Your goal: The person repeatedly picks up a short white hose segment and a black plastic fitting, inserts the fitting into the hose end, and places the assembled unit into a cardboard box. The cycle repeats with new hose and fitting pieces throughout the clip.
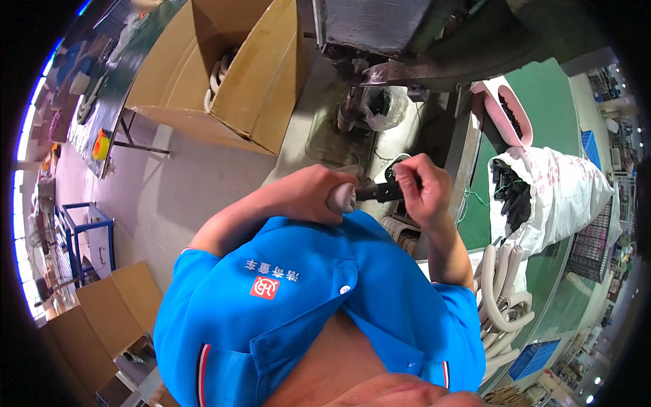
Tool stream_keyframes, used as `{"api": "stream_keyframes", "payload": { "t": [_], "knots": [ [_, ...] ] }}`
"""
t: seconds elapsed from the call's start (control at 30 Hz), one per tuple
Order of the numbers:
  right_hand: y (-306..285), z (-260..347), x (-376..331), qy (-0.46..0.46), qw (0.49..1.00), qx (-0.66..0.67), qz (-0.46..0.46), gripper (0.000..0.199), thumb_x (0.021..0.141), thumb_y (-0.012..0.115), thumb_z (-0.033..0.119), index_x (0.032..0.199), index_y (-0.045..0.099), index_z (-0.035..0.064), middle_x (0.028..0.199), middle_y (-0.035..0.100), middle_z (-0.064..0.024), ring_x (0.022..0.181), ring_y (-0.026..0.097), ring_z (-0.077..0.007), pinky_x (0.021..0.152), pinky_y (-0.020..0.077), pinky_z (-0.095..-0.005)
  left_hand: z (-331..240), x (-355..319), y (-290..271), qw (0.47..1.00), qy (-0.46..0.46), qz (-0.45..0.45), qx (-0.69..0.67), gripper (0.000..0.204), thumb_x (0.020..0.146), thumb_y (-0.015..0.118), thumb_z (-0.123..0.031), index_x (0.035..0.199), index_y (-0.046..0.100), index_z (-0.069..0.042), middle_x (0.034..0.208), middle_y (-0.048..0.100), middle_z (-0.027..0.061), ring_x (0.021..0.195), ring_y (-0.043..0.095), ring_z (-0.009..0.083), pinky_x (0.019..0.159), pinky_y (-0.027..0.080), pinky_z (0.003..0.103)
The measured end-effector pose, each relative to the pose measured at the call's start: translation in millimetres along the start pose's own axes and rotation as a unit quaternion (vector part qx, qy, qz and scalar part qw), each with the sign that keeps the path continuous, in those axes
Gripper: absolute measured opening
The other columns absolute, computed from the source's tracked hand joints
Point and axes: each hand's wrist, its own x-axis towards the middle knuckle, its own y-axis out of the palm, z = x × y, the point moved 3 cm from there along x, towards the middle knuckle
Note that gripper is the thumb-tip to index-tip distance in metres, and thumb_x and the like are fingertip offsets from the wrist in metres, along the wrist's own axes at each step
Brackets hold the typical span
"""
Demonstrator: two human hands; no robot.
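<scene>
The left hand is wrapped tight around a pale tube close to the chest while the right hand pinches a black fitting at its right end, best kept straight in line and pushed steadily.

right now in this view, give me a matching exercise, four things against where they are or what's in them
Things:
1. left hand
2. right hand
3. white sack
4. cardboard box

Places or states:
A. open, pale bent tubes inside
B. gripping the grey tube end
C. open-topped, full of black parts
D. pinching the black part at the tube's tip

Pairs: 1-B, 2-D, 3-C, 4-A
</scene>
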Motion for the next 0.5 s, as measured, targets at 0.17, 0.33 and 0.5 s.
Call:
{"api": "stream_keyframes", "payload": {
  "t": [0.17, 0.33, 0.5],
  "knots": [
    [27.4, -6.3, 2.9, 0.076, 0.995, 0.008, 0.065, 0.012, 0.090, 0.057, 0.013, 0.082, 0.054, 0.0044, 0.061, 0.053, -0.0103, 0.053, 0.056, -0.0179, 0.047, 0.0404, -0.0292, 16.4, 0.2, 1.6, 0.998, -0.054, -0.032, 0.028, 0.041, 0.063, 0.068, -0.018, 0.102, 0.060, -0.010, 0.079, 0.063, 0.0177, 0.075, 0.061, 0.0364, 0.068, 0.049, 0.042],
    [49.1, -50.0, 11.4, 0.202, 0.926, 0.306, -0.085, 0.029, 0.096, 0.045, 0.024, 0.078, 0.053, 0.0027, 0.062, 0.053, -0.0035, 0.056, 0.052, -0.0100, 0.054, 0.0391, -0.0220, 27.9, 11.8, -14.1, 0.994, -0.066, -0.081, 0.013, 0.039, 0.062, 0.068, -0.019, 0.099, 0.060, -0.009, 0.080, 0.063, 0.0188, 0.077, 0.061, 0.0369, 0.068, 0.049, 0.042],
    [71.3, -103.3, 29.5, 0.198, 0.956, 0.167, -0.138, 0.045, 0.097, 0.042, 0.029, 0.062, 0.054, 0.0035, 0.053, 0.044, -0.0018, 0.053, 0.038, -0.0072, 0.049, 0.0292, -0.0257, 66.1, 34.4, -21.2, 0.986, -0.061, -0.150, 0.026, 0.041, 0.061, 0.069, -0.019, 0.099, 0.059, -0.006, 0.081, 0.064, 0.0186, 0.078, 0.062, 0.0343, 0.069, 0.049, 0.040]
  ]
}}
